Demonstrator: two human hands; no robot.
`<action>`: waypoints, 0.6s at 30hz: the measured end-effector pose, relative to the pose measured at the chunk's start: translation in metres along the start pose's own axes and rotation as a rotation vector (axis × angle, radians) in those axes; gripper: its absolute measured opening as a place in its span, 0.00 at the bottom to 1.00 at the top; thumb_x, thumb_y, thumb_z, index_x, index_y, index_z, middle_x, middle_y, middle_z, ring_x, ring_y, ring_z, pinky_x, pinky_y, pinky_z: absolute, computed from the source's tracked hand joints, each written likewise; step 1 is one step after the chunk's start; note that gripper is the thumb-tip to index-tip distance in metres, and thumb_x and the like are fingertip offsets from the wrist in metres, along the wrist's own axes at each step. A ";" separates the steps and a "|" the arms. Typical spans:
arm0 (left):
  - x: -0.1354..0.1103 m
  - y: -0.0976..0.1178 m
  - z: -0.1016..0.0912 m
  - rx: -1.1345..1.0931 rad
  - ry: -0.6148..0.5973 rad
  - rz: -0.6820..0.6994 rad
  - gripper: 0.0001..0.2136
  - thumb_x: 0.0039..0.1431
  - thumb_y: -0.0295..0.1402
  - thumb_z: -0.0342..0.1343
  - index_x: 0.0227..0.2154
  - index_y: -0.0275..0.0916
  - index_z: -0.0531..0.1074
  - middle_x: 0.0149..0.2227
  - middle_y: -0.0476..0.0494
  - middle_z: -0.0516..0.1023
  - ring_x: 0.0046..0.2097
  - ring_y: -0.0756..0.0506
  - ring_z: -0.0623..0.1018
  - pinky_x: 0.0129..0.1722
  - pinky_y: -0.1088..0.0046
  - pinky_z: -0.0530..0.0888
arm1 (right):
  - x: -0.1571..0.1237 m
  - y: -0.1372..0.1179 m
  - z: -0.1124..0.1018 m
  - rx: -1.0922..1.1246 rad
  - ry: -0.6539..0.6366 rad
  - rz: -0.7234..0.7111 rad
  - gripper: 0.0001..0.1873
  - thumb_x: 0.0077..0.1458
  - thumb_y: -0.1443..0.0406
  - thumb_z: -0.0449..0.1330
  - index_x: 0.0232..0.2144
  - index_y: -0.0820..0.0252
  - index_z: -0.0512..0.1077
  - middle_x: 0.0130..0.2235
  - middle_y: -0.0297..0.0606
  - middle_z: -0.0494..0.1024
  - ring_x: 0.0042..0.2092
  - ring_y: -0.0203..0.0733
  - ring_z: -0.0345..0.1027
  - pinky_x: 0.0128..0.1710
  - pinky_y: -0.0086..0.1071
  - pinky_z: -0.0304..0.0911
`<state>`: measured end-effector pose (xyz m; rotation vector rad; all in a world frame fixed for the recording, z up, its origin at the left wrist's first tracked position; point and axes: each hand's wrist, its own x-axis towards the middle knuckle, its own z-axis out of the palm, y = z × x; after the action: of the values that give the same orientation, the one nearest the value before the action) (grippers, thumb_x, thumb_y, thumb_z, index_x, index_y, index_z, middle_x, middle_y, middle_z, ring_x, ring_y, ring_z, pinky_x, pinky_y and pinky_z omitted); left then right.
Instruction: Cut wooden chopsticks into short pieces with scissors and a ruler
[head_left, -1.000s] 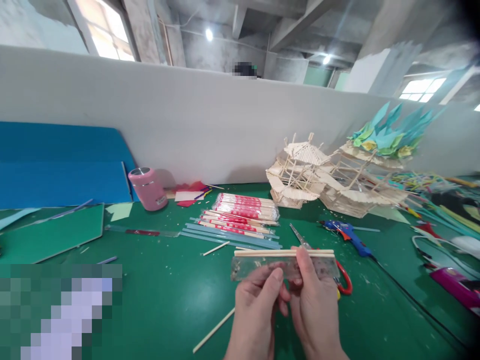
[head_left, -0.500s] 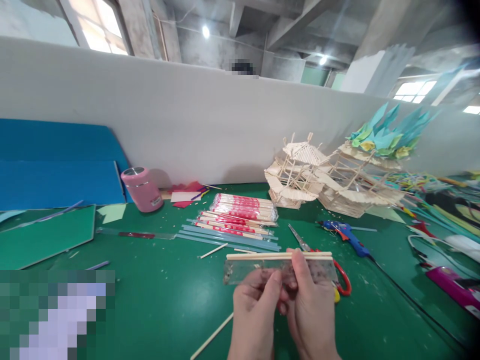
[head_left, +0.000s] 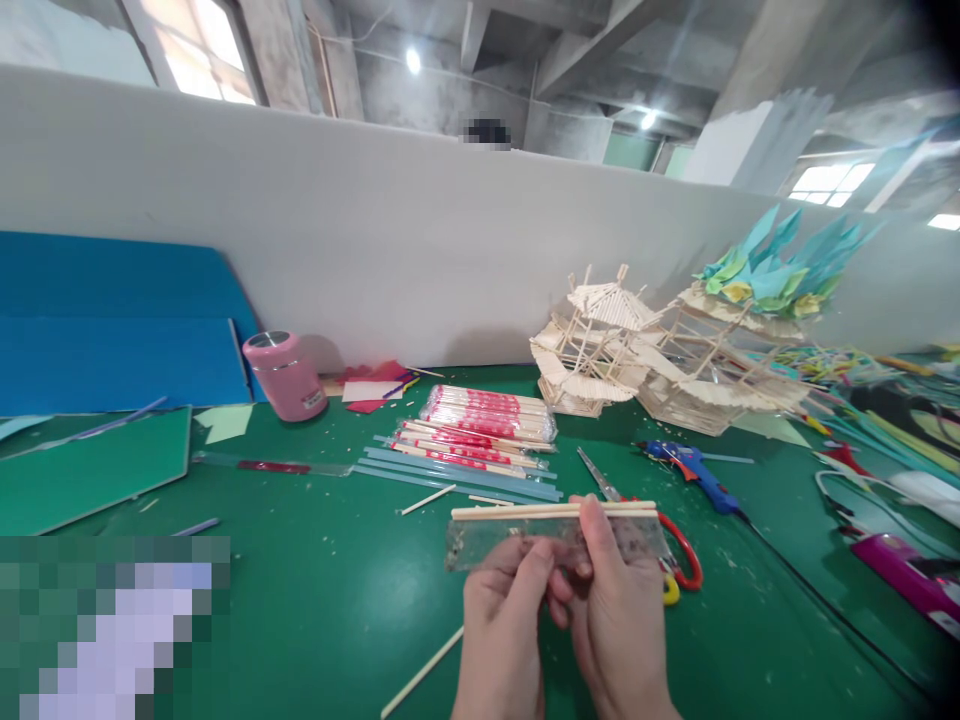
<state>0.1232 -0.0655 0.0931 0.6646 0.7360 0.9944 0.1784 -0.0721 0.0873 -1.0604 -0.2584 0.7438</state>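
Two pale wooden chopsticks (head_left: pixel 517 513) lie side by side along the top edge of a clear plastic strip (head_left: pixel 469 545). My right hand (head_left: pixel 619 590) grips both, its thumb pressed on the sticks and its fingers behind the strip. My left hand (head_left: pixel 514 600) pinches the strip's lower edge near the middle, its thumb against the curled fingers. Just behind the right end of the strip are scissors (head_left: pixel 686 550) with red and yellow handles, partly covered. A single loose stick (head_left: pixel 424 670) lies left of my left wrist.
Wrapped chopstick packs (head_left: pixel 487 415) and bluish glue sticks (head_left: pixel 457 475) lie ahead. A blue glue gun (head_left: pixel 690 470) trails its cord to the right. Wooden stick models (head_left: pixel 600 345) stand at the back, a pink flask (head_left: pixel 285 375) at the left. A white partition (head_left: pixel 360 240) closes the far side.
Both hands, with the strip and sticks, have shifted slightly left. More of the scissors' yellow handle shows now. Both hands keep their hold.
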 end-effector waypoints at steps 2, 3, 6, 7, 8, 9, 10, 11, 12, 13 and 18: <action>0.000 0.000 0.000 -0.011 -0.001 0.000 0.09 0.47 0.31 0.54 0.16 0.32 0.70 0.16 0.50 0.66 0.20 0.54 0.63 0.21 0.80 0.60 | 0.000 0.000 0.001 0.002 -0.005 0.008 0.16 0.45 0.59 0.60 0.19 0.59 0.57 0.13 0.20 0.56 0.12 0.26 0.49 0.07 0.19 0.46; 0.000 0.001 0.000 -0.019 -0.006 -0.001 0.10 0.47 0.31 0.54 0.15 0.33 0.69 0.16 0.49 0.66 0.20 0.54 0.63 0.21 0.80 0.60 | 0.000 -0.001 0.001 0.004 -0.008 0.009 0.15 0.45 0.59 0.60 0.20 0.59 0.57 0.13 0.20 0.56 0.12 0.26 0.49 0.07 0.19 0.46; -0.001 0.001 -0.001 -0.037 -0.011 0.004 0.11 0.47 0.32 0.53 0.15 0.33 0.69 0.17 0.49 0.66 0.20 0.53 0.64 0.21 0.79 0.60 | 0.000 -0.004 0.002 -0.002 0.001 -0.008 0.16 0.45 0.59 0.60 0.18 0.60 0.58 0.13 0.21 0.57 0.13 0.26 0.50 0.08 0.19 0.48; -0.001 0.000 -0.002 -0.039 -0.007 0.005 0.10 0.48 0.32 0.53 0.15 0.33 0.69 0.17 0.49 0.66 0.20 0.53 0.64 0.21 0.79 0.60 | 0.000 -0.005 0.002 -0.004 0.010 -0.023 0.16 0.45 0.60 0.60 0.18 0.60 0.58 0.13 0.21 0.58 0.13 0.26 0.51 0.09 0.19 0.49; -0.001 0.000 -0.002 -0.041 0.001 0.007 0.10 0.47 0.32 0.53 0.17 0.32 0.70 0.17 0.49 0.67 0.20 0.53 0.64 0.21 0.79 0.60 | 0.000 -0.006 0.001 -0.003 0.021 -0.039 0.16 0.45 0.60 0.61 0.18 0.61 0.58 0.13 0.21 0.58 0.14 0.26 0.51 0.10 0.19 0.50; -0.001 -0.001 -0.002 -0.043 0.011 0.008 0.09 0.47 0.32 0.53 0.18 0.32 0.71 0.17 0.49 0.67 0.20 0.53 0.64 0.21 0.79 0.60 | 0.000 -0.006 0.001 0.001 0.027 -0.049 0.15 0.44 0.61 0.61 0.18 0.61 0.59 0.13 0.21 0.59 0.14 0.26 0.51 0.11 0.19 0.51; 0.000 -0.002 -0.002 -0.046 0.021 0.009 0.08 0.47 0.32 0.53 0.20 0.32 0.72 0.17 0.49 0.66 0.20 0.53 0.64 0.21 0.79 0.60 | 0.000 -0.007 0.000 0.006 0.028 -0.052 0.14 0.44 0.61 0.61 0.18 0.61 0.60 0.13 0.21 0.59 0.14 0.25 0.51 0.12 0.19 0.52; 0.000 -0.002 -0.003 -0.049 0.028 0.009 0.08 0.47 0.32 0.53 0.20 0.32 0.72 0.16 0.49 0.66 0.19 0.53 0.64 0.21 0.79 0.60 | 0.001 -0.007 -0.001 0.008 0.031 -0.052 0.13 0.44 0.62 0.61 0.19 0.61 0.61 0.13 0.21 0.59 0.14 0.25 0.51 0.13 0.19 0.53; 0.000 -0.003 -0.003 -0.051 0.034 0.011 0.08 0.46 0.32 0.53 0.20 0.32 0.72 0.16 0.49 0.66 0.19 0.53 0.64 0.20 0.79 0.60 | 0.001 -0.008 -0.002 0.007 0.034 -0.054 0.13 0.44 0.62 0.62 0.19 0.62 0.62 0.13 0.21 0.59 0.14 0.25 0.51 0.14 0.19 0.53; 0.000 -0.003 -0.002 -0.051 0.038 0.013 0.09 0.46 0.33 0.53 0.19 0.32 0.72 0.16 0.49 0.66 0.19 0.53 0.64 0.20 0.79 0.60 | 0.002 -0.008 -0.003 0.003 0.035 -0.054 0.12 0.44 0.61 0.62 0.20 0.62 0.63 0.13 0.21 0.59 0.15 0.25 0.51 0.14 0.19 0.53; 0.001 -0.005 -0.002 -0.032 0.050 0.030 0.09 0.45 0.33 0.54 0.17 0.32 0.72 0.16 0.50 0.66 0.19 0.54 0.63 0.20 0.80 0.59 | 0.003 -0.007 -0.003 -0.014 0.070 -0.071 0.12 0.43 0.61 0.62 0.20 0.62 0.63 0.14 0.23 0.60 0.16 0.27 0.53 0.13 0.20 0.52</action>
<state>0.1243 -0.0660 0.0874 0.6260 0.7542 1.0514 0.1847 -0.0742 0.0915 -1.0831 -0.2406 0.6407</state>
